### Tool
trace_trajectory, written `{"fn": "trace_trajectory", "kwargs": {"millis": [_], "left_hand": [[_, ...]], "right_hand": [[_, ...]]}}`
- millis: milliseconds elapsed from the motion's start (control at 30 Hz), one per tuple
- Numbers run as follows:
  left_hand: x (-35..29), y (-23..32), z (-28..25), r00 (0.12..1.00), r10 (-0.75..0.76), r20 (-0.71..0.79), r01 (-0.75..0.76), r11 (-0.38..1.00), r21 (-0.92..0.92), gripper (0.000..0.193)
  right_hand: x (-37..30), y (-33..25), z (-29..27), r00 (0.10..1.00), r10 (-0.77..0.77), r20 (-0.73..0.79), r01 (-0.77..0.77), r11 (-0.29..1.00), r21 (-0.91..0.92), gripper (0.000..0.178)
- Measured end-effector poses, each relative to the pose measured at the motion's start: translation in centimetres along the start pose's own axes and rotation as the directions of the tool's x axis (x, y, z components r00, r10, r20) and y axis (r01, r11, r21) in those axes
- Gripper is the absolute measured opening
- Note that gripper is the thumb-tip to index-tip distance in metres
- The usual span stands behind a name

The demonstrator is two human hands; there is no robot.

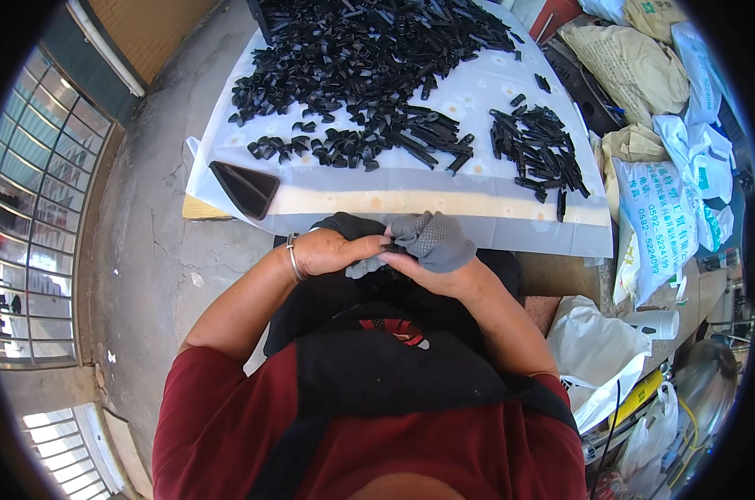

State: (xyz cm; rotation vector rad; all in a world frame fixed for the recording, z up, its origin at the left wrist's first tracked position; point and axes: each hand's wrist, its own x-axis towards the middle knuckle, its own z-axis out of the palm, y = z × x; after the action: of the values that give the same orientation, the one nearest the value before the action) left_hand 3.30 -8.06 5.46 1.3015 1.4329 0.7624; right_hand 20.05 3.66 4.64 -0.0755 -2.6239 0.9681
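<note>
My left hand [337,247] and my right hand [434,254] meet just off the near edge of the table, above my lap. Their thumbs and fingers close on a small black plastic piece [391,247], mostly hidden between them. Grey dotted fabric covers the fingers of my right hand; dark fabric covers those of my left. Both thumbs are bare. Beyond my hands, a large heap of black plastic pieces [344,83] spreads over the table, short curved ones at the left and longer ones among them. A smaller pile of long black pieces [544,150] lies apart at the right.
A phone [246,188] lies at the table's near left corner, on the white flowered tablecloth [477,196]. Stuffed sacks [644,79] and white-blue bags [656,221] crowd the right side. A white plastic bag [594,346] sits by my right elbow. Concrete floor [152,192] runs along the left.
</note>
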Motion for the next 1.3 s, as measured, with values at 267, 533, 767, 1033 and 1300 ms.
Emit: {"fn": "trace_trajectory", "kwargs": {"millis": [267,533,767,1033,1300], "left_hand": [[0.2,0.0,3.1,0.865,-0.052,-0.499,-0.015,0.991,-0.131,0.048],[0.3,-0.5,2.5,0.856,0.129,-0.500,-0.151,0.989,-0.003,0.043],[0.7,-0.3,3.5,0.868,0.213,-0.449,-0.157,0.975,0.160,0.036],[1.6,-1.9,2.0,0.948,0.172,-0.269,-0.076,0.940,0.332,0.040],[7.7,-2.7,-3.0,0.784,0.361,-0.505,0.246,0.566,0.787,0.023]], "right_hand": [[0.1,-1.8,0.2,0.982,0.083,-0.171,-0.109,0.983,-0.149,0.023],[-0.9,-1.9,-0.2,0.976,0.103,-0.192,-0.156,0.945,-0.288,0.025],[-1.0,-1.7,1.1,0.986,0.150,-0.073,-0.166,0.896,-0.412,0.027],[-1.8,0.5,1.8,0.994,0.036,-0.106,-0.069,0.945,-0.321,0.030],[4.4,6.8,-2.3,0.929,0.268,-0.256,-0.371,0.686,-0.626,0.023]]}}
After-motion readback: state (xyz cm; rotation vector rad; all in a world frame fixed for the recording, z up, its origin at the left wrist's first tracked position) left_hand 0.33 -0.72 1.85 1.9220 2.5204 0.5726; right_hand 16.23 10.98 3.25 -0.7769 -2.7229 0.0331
